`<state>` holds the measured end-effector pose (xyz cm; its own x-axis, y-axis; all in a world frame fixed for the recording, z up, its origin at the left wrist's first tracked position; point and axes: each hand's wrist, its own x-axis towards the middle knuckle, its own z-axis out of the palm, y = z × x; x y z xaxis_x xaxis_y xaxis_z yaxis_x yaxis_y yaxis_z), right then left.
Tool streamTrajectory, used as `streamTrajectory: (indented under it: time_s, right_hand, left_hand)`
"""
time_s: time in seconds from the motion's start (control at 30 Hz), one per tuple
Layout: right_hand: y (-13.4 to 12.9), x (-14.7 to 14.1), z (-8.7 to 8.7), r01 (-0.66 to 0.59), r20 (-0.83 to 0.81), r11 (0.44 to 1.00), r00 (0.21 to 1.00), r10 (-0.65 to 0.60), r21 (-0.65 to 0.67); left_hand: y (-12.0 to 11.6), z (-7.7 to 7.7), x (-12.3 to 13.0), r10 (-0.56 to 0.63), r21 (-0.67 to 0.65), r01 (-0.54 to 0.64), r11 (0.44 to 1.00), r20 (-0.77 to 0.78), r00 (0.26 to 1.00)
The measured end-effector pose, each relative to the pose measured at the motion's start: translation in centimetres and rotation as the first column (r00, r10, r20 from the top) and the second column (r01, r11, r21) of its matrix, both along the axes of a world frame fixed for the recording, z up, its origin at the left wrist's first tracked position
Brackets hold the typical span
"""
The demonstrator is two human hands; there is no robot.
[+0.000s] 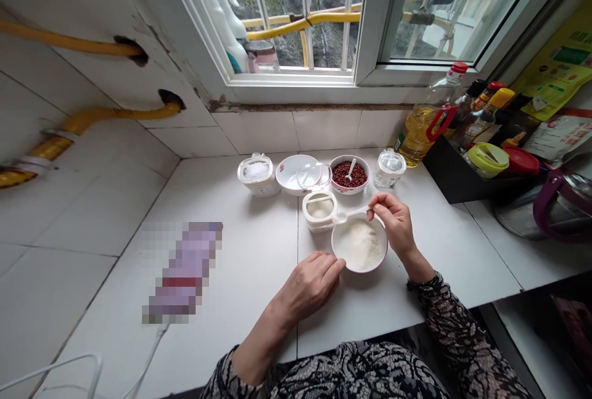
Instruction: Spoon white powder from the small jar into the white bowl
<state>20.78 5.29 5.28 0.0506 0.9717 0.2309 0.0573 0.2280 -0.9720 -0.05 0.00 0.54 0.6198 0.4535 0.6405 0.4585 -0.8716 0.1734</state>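
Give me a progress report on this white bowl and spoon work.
Done: white granules lie heaped in the white bowl. In hand: the right hand holds a white spoon reaching to the open container, while the left hand touches the bowl's rim. Left: red beans sit in their own bowl, and two lidded containers stand apart from the hands.

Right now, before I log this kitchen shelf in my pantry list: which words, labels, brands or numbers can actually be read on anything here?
No word, brand or number can be read for certain.
Yellow packet: printing too small to read.
White printed sheet: red and dark print too small to read.
Cooking oil bottle: label too small to read.
Dark sauce bottle: label too blurred to read.
Purple object on the counter: pixelated, unreadable.
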Motion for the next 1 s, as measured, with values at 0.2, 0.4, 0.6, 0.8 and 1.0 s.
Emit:
streamTrajectory:
  time_s: [0.2,0.4,0.6,0.8,1.0]
  right_hand:
    - [-0.3,-1.1,-0.4,-0.078,0.416,0.934,0.906,-0.08,0.348]
    - [-0.3,-1.0,0.1,-0.152,0.559,0.884,0.817,-0.14,0.443]
    - [-0.5,1.0,0.5,-0.081,0.457,0.932,0.884,-0.096,0.354]
    - [-0.1,1.1,0.0,-0.355,0.629,0.87,0.774,0.068,0.343]
    - [-0.4,0.3,-0.2,-0.392,0.598,0.902,0.772,0.215,0.181]
  left_hand:
    - [0.0,-0.1,-0.1,0.004,-0.013,-0.004,1.0,-0.013,1.0]
    - [0.0,-0.1,0.0,-0.004,-0.003,0.003,1.0,-0.003,1.0]
    - [0.0,0.0,-0.1,-0.003,-0.01,0.003,1.0,-0.003,1.0]
    - [0.0,-0.2,-0.1,-0.003,-0.019,0.003,1.0,-0.014,1.0]
    - [0.0,-0.2,-0.1,0.001,-0.021,-0.001,1.0,-0.015,1.0]
